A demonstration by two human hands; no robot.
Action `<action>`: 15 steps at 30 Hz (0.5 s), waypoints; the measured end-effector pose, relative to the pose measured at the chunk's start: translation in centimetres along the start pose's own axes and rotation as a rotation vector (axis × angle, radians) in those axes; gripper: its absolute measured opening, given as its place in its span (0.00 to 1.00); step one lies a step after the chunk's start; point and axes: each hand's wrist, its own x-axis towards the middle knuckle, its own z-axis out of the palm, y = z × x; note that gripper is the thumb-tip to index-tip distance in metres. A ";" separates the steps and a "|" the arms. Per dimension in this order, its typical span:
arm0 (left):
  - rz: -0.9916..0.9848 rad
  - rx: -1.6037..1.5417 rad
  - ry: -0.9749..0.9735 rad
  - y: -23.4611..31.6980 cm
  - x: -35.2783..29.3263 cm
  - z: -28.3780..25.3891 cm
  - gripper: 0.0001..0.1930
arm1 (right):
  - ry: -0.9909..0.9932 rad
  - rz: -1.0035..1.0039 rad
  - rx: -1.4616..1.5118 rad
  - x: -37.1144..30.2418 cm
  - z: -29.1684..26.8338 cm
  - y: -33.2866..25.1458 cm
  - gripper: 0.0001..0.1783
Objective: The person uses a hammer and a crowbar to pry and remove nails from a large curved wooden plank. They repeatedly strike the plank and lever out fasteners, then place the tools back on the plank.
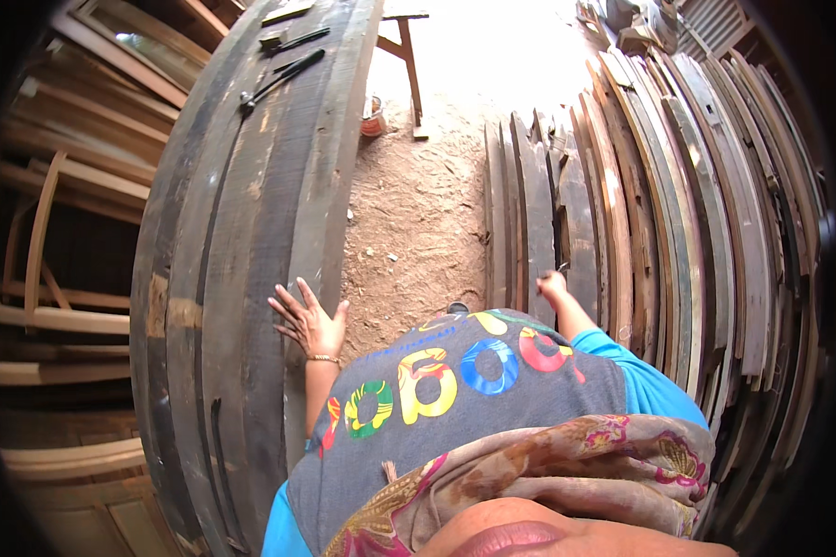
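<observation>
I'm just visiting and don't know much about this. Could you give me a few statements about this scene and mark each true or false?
1. The left hand lies on the dark planks with its fingers spread. True.
2. Both hands lie on those planks. False: the right hand is by the row of boards on the other side.
3. A bracelet is on the left wrist. True.
4. A black long-handled tool lies toward the planks' far end. True.
5. The sleeves are yellow. False: the sleeves are blue.
</observation>
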 end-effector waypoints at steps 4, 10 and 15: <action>0.045 0.085 -0.030 2.8 6.2 -1.2 0.29 | -0.053 -0.071 0.177 4.8 -2.3 -6.8 0.13; 0.038 -0.113 0.063 3.3 12.7 1.0 0.34 | -0.117 0.435 0.031 4.5 -2.8 -3.4 0.12; 0.137 -0.170 0.071 5.9 21.9 3.1 0.40 | -0.168 0.624 -0.313 4.8 -3.9 -3.1 0.09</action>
